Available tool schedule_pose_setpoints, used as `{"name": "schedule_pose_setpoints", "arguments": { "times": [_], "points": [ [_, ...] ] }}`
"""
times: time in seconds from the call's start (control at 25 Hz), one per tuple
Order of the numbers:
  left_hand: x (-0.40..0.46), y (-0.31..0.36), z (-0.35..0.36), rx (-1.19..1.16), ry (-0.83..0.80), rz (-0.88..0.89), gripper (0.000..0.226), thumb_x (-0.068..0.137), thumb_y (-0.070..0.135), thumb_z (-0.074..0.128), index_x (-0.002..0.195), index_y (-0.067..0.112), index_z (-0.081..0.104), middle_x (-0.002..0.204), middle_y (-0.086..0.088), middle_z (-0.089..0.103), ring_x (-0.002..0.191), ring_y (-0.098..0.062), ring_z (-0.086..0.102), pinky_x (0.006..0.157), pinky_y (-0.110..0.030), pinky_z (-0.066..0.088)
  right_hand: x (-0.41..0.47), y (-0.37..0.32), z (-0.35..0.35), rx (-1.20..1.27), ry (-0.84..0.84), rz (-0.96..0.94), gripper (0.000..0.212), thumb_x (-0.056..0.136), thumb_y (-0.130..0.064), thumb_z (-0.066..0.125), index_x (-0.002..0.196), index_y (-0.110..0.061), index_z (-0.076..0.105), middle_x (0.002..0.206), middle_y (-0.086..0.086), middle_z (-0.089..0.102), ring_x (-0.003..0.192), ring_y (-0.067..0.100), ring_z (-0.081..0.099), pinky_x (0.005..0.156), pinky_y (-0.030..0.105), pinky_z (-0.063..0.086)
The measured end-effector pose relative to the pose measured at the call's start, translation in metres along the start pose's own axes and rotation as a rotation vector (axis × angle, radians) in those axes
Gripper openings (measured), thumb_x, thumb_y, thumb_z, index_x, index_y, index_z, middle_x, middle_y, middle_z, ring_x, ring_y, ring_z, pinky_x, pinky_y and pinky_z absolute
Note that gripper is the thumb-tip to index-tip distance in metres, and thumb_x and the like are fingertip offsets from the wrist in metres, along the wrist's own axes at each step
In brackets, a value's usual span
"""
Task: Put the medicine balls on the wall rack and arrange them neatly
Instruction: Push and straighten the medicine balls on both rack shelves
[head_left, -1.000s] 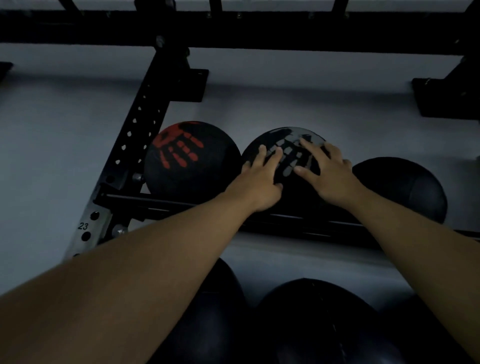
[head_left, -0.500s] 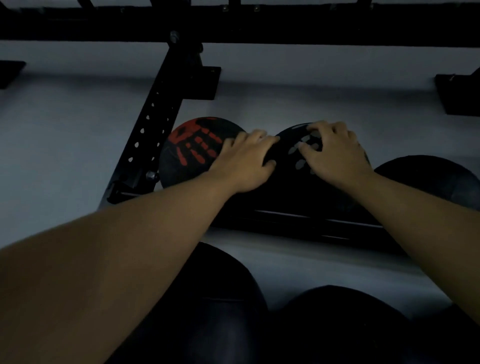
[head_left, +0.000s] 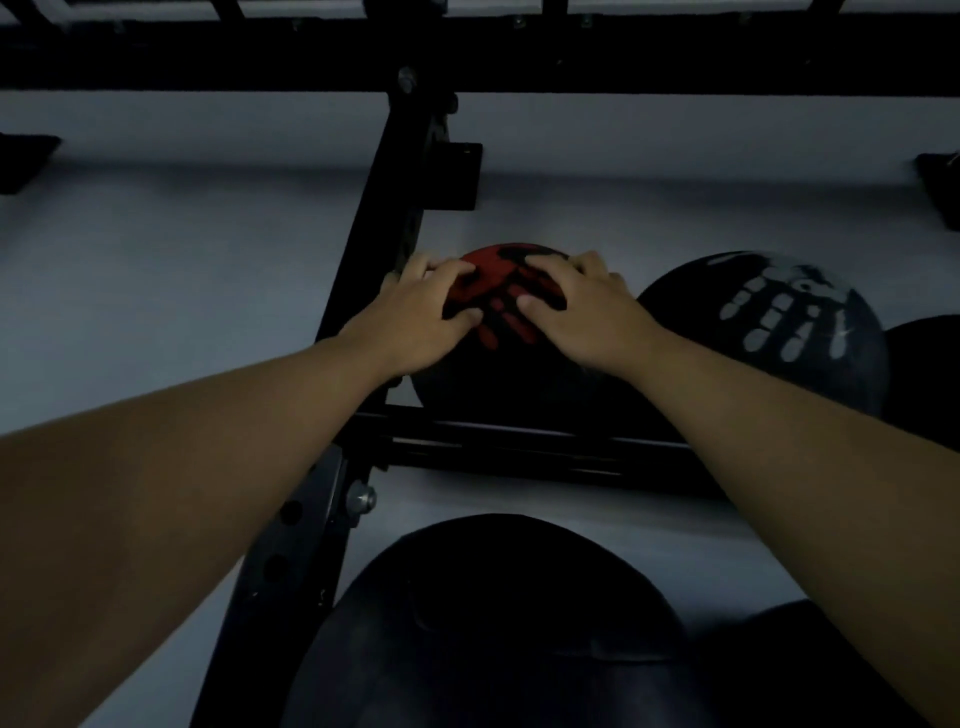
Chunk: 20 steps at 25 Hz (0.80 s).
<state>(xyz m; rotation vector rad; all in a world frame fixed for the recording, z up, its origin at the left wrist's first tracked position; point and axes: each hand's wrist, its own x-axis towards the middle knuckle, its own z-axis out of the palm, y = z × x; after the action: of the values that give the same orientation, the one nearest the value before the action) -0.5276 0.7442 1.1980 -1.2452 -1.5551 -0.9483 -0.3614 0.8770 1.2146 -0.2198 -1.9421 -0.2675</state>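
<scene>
Both left hand (head_left: 420, 318) and right hand (head_left: 589, 312) grip the red-printed ball (head_left: 511, 376)

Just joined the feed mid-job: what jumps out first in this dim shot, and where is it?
The hands stand out first: the left hand and right hand grip the top of the red-print ball, mid-frame on the wall rack. Right of it on the same rail sits the white-print ball. A plain dark ball fills the lower foreground.
</scene>
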Motion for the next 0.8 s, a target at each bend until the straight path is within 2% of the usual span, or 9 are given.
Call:
{"name": "schedule_pose_setpoints", "arguments": {
  "times": [0.12, 0.28, 0.44, 0.56, 0.68, 0.8],
  "points": [
    [-0.001, -0.014, 0.014, -0.151, -0.043, -0.003, 0.066, 0.105, 0.056, 0.047, 0.164, 0.043, 0.022, 0.167, -0.006, 0.025, 0.153, -0.037, 0.033, 0.125, -0.053, 0.033, -0.003, 0.003, 0.012, 0.040, -0.001, 0.022, 0.067, 0.103, -0.057, 0.049, 0.164, -0.043, 0.026, 0.174, 0.009, 0.012, 0.159, 0.039, 0.013, 0.128, 0.055, 0.020],
    [-0.002, -0.014, 0.027, -0.198, -0.001, -0.007, 0.065, 0.107, 0.057, 0.041, 0.165, 0.046, 0.016, 0.171, -0.004, 0.018, 0.156, -0.040, 0.020, 0.124, -0.055, 0.024, -0.008, 0.006, 0.015, 0.050, 0.011, 0.043, 0.065, 0.106, -0.054, 0.046, 0.166, -0.045, 0.021, 0.178, 0.008, 0.004, 0.163, 0.037, 0.006, 0.130, 0.050, 0.012],
    [-0.004, -0.008, 0.027, -0.154, -0.043, -0.033, 0.065, 0.109, 0.053, 0.034, 0.168, 0.041, 0.009, 0.175, -0.006, 0.010, 0.157, -0.043, 0.017, 0.126, -0.057, 0.021, -0.010, -0.002, 0.018, -0.022, -0.028, 0.085, 0.066, 0.109, -0.053, 0.038, 0.168, -0.043, 0.009, 0.180, 0.010, -0.007, 0.166, 0.035, -0.007, 0.133, 0.050, 0.002],
    [-0.012, 0.000, 0.028, -0.091, -0.061, -0.072, 0.066, 0.111, 0.052, 0.030, 0.168, 0.040, 0.001, 0.179, -0.009, 0.001, 0.160, -0.044, 0.014, 0.126, -0.059, 0.021, -0.016, -0.006, 0.012, -0.074, -0.101, 0.114, 0.070, 0.109, -0.051, 0.038, 0.169, -0.041, 0.001, 0.180, 0.010, -0.012, 0.166, 0.035, -0.009, 0.132, 0.049, 0.001],
    [-0.033, 0.011, 0.031, -0.040, -0.069, -0.086, 0.072, 0.109, 0.053, 0.033, 0.169, 0.037, -0.004, 0.180, -0.011, -0.002, 0.163, -0.041, 0.012, 0.123, -0.064, 0.027, -0.031, -0.008, 0.000, -0.136, -0.167, 0.099, 0.074, 0.110, -0.049, 0.040, 0.170, -0.033, 0.000, 0.179, 0.013, -0.010, 0.166, 0.036, -0.006, 0.132, 0.048, 0.003],
    [-0.053, 0.025, 0.026, 0.034, -0.100, -0.128, 0.075, 0.108, 0.055, 0.036, 0.170, 0.031, 0.000, 0.179, -0.014, 0.002, 0.161, -0.043, 0.019, 0.123, -0.065, 0.030, -0.057, -0.010, -0.021, -0.237, -0.235, 0.095, 0.072, 0.109, -0.050, 0.039, 0.171, -0.027, 0.010, 0.179, 0.015, 0.006, 0.166, 0.035, 0.004, 0.133, 0.054, 0.008]
  ]
}}
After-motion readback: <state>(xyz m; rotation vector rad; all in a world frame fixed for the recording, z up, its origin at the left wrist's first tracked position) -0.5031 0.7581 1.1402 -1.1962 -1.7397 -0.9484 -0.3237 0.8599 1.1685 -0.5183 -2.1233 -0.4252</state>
